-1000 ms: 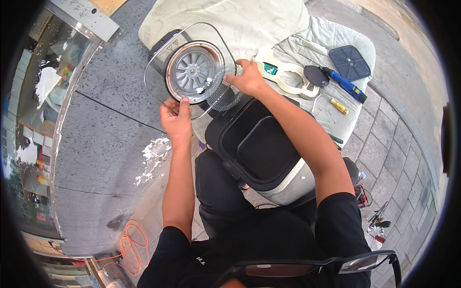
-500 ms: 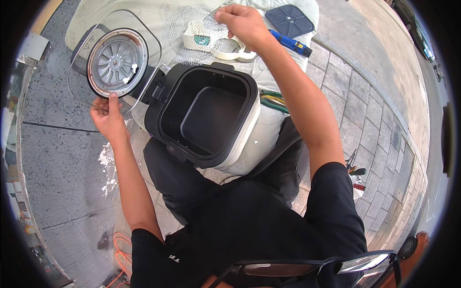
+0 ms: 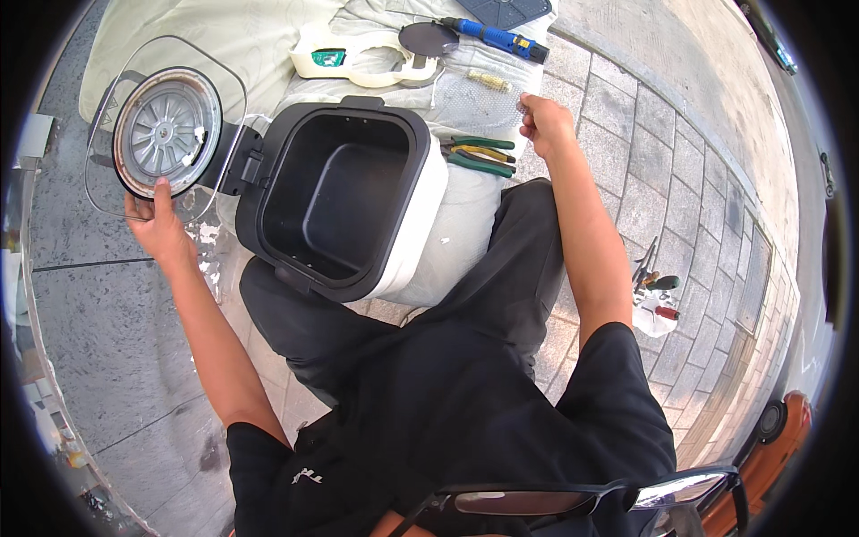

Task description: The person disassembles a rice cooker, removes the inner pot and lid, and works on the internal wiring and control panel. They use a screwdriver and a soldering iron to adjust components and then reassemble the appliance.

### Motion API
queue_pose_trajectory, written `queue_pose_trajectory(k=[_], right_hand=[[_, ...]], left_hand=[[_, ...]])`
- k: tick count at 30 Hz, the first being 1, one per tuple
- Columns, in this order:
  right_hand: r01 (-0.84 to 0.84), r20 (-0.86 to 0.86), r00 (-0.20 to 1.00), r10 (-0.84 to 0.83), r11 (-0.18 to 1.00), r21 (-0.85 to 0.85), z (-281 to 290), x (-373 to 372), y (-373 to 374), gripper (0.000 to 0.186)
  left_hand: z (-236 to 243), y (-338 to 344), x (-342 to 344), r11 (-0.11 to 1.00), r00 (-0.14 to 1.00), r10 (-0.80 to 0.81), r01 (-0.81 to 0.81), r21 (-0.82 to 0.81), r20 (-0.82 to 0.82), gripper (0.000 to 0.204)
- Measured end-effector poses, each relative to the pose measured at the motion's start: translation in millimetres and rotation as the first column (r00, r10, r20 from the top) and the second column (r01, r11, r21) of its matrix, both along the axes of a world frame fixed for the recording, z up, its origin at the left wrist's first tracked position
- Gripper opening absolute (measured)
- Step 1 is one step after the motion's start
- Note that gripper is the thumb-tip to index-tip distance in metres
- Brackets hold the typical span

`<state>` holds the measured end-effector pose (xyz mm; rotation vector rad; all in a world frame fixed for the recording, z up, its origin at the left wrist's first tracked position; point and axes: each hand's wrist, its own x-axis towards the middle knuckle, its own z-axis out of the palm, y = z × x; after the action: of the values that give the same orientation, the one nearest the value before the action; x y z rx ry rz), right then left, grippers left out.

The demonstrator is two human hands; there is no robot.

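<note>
My left hand point(image 3: 163, 228) grips the lower edge of the raised appliance lid point(image 3: 167, 134), thumb on top and fingers beneath. The lid has a clear square rim and a round ribbed metal disc with small white pieces on it. A hinge joins it to the squarish black-and-white appliance body point(image 3: 407, 206), whose dark cavity stands uncovered by my knees. Off to the right, my right hand point(image 3: 544, 123) is closed in a pinch on a see-through grey mesh sheet point(image 3: 483, 106), blurred and low over the cloth. Green- and yellow-handled pliers point(image 3: 480, 156) lie just below that sheet.
Beyond the body, a cream plastic frame point(image 3: 376, 61) with a green circuit board, a dark round disc point(image 3: 429, 38), a blue power screwdriver point(image 3: 497, 38) and a dark square plate point(image 3: 506, 9) rest on the pale cloth point(image 3: 215, 27). More hand tools point(image 3: 660, 282) lie on the paving at right.
My right hand has swung right and toward me with the mesh sheet, uncovering the cream frame and dark disc. My left hand still holds the lid; the whole view has shifted.
</note>
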<state>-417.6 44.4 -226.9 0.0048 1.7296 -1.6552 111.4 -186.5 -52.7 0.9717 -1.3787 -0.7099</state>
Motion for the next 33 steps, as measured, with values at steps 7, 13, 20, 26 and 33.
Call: queue_pose_trajectory(k=[7,13,20,26,33], right_hand=[[-0.179,-0.122,0.975,0.187,0.981,0.070,-2.6,5.2,4.5,0.024],[-0.362,-0.183,0.895,0.407,0.902,0.234,-12.9,0.4,1.7,0.023],[-0.399,-0.343,0.653,0.675,0.692,0.602,-20.7,6.8,-0.1,0.036],[-0.382,-0.365,0.561,0.743,0.623,0.683,-18.8,10.2,0.1,0.040],[-0.410,-0.331,0.594,0.733,0.629,0.660,-16.3,6.6,9.8,0.048]], left_hand=[[-1.0,0.0,3.9,0.999,0.999,-0.032,0.032,0.029,-0.019,0.072],[-2.2,-3.9,5.2,0.997,0.997,-0.040,0.043,0.056,-0.063,0.068],[-0.6,1.9,1.1,0.998,0.999,0.011,-0.008,0.069,-0.036,0.065],[-0.5,4.8,-1.8,0.998,0.999,-0.015,0.017,0.054,-0.046,0.063],[-9.5,1.8,3.6,1.000,0.997,-0.003,0.005,0.022,-0.080,0.061]])
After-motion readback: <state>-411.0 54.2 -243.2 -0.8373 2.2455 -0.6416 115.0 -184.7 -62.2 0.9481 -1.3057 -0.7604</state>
